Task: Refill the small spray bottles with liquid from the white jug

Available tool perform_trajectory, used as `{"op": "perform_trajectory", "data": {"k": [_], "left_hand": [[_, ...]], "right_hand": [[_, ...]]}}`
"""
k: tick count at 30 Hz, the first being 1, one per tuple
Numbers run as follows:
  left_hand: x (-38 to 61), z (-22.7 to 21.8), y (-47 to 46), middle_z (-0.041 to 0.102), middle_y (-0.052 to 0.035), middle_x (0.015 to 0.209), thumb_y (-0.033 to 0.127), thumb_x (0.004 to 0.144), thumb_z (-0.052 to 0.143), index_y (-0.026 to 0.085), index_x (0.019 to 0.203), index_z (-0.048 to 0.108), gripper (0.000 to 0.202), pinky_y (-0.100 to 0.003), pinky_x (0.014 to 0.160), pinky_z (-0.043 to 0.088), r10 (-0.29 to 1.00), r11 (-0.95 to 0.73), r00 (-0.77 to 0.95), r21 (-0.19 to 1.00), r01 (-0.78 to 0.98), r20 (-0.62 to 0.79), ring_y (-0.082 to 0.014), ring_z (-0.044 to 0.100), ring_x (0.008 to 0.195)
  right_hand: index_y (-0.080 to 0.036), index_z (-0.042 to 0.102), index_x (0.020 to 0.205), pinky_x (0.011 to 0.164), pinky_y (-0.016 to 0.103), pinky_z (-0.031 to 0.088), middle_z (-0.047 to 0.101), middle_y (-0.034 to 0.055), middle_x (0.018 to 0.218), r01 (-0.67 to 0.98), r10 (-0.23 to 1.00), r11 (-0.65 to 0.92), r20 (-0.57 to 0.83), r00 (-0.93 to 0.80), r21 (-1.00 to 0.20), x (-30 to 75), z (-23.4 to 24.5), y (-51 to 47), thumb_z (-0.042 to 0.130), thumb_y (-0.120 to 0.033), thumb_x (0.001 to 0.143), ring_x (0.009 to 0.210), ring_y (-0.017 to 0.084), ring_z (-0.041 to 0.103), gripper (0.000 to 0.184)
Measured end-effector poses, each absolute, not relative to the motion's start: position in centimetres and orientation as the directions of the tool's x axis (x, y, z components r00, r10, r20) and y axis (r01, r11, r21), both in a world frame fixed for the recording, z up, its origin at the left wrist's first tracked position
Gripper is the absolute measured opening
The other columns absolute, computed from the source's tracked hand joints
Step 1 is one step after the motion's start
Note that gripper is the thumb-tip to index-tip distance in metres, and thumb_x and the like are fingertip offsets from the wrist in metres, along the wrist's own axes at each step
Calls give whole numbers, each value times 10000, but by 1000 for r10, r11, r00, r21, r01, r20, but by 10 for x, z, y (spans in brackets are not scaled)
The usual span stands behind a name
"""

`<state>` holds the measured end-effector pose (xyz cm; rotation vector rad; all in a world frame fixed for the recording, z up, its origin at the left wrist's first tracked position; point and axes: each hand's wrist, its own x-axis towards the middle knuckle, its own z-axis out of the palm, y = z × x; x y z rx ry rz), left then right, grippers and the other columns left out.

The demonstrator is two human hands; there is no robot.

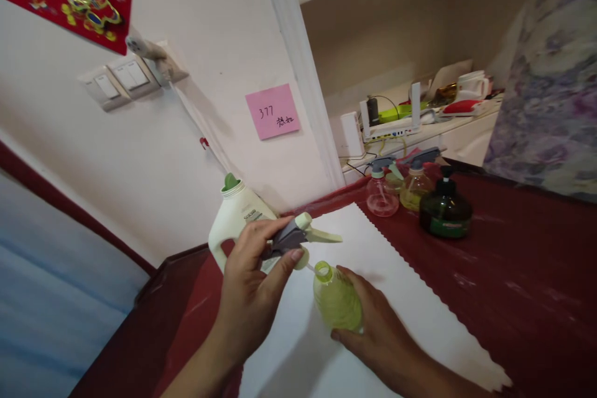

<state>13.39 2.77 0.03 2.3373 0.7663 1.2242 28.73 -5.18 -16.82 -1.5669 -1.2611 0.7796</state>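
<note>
My left hand (249,289) pinches a grey and cream spray trigger head (298,237), holding it just above and to the left of the open neck of a small yellow-green bottle (336,298). A thin tube runs from the head towards the neck. My right hand (377,329) wraps around the bottle's lower side and holds it tilted on a white mat (401,286). A white detergent jug with a green cap (236,211) stands just behind my left hand, against the wall.
On the dark red tabletop (522,286) behind the mat stand a pink spray bottle (382,191), a yellow spray bottle (415,185) and a dark green pump bottle (445,208). A cluttered shelf (420,124) lies beyond. A pink note (273,111) hangs on the wall.
</note>
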Motion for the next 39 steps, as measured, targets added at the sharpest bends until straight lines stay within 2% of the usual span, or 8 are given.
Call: {"op": "perform_trajectory", "data": {"k": [3,7,15,23,27,33,35,39], "left_hand": [[139,-15,35,651,15,1115,313,928,735,423,1209,706,303,-283,835,525,668,-726,491,634,265,559,-169,618,1010],[144,-27,40,667,2,1097,332,907,756,413,1195,722,302,-288,832,531,681,-704,503,664,253,531,-178,624,993],[150,-39,37,662,7,1104,343,922,740,424,1202,713,293,-284,844,530,682,-687,551,680,255,482,-175,634,1001],[154,-41,34,674,-7,1108,336,926,735,398,1209,720,290,-293,842,519,642,-734,572,625,266,510,-182,645,1008],[155,-44,37,673,-14,1115,327,928,736,411,1241,708,326,-299,863,523,642,-727,582,636,257,499,-187,647,1022],[152,-65,38,674,8,1206,345,905,764,452,1283,675,403,-284,918,524,743,-602,502,771,209,443,-176,651,1067],[153,-73,35,679,-4,1234,366,879,790,407,1277,669,419,-290,920,535,805,-509,436,845,163,402,-178,665,1053],[159,-81,26,715,-22,1149,376,831,831,305,1142,699,345,-297,924,547,862,-385,368,922,31,348,-187,674,1042]], "right_hand": [[-168,393,1521,1186,491,328,504,134,1543,359,962,-1,97,255,-933,287,-168,-52,680,-208,655,1415,325,438,913],[-177,410,1506,1176,509,340,510,134,1533,350,957,44,140,255,-936,288,-171,-51,693,-181,650,1400,331,446,902],[-223,439,1472,1159,495,370,547,113,1499,348,948,33,139,285,-937,286,-171,-48,725,-143,635,1376,337,481,888],[-248,439,1445,1146,528,383,568,107,1471,354,940,68,179,290,-933,286,-173,-49,735,-126,618,1355,342,502,887],[-249,440,1442,1146,524,382,564,101,1479,346,940,78,185,287,-935,286,-173,-48,725,-124,626,1359,337,500,874],[-254,498,1387,1120,518,407,600,99,1432,340,943,77,180,281,-937,288,-168,-49,724,-136,620,1327,343,527,808],[-256,527,1345,1106,531,416,620,101,1398,336,945,66,167,283,-940,288,-166,-49,724,-138,615,1306,353,540,765],[-270,525,1346,1112,528,413,607,92,1418,335,943,74,175,282,-939,287,-168,-50,726,-144,620,1321,345,530,764]]}}
